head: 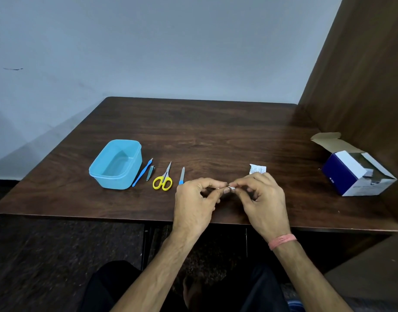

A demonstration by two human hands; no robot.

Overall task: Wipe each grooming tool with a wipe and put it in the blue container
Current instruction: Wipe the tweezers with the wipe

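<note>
One dark wooden table (pixel 216 136), against a pale grey wall (pixel 148 46), with a brown panel (pixel 362 75) rising at the right. Toward the right edge of the table, an open blue-and-white cardboard box (pixel 351 174), flap raised. On the left part, a blue container (pixel 96 171), lidless, nothing visible inside.

Just above the table's near edge, left hand (pixel 193 199) and right hand (pixel 263 199), fingertips meeting at the middle. Left thumb and forefinger pinched on a small metal tool (pixel 218 188), only a sliver of it showing, kind not clear. Right fingers curled and pinched on a bit of white wipe (pixel 231 188), pressed to the tool's tip. Pink band (pixel 282 240) round the right wrist.

Just right of the container, in a row, apart from one another: a slim blue-handled pusher (pixel 142 173), a small nail clipper (pixel 150 173) close beside it, yellow-handled scissors (pixel 163 179) with blades pointing away, then a nail file (pixel 181 176) with a blue end nearest the left hand.

Behind the right hand, flat on the table, a torn white wrapper (pixel 257 169) with small print, partly hidden by the knuckles.
</note>
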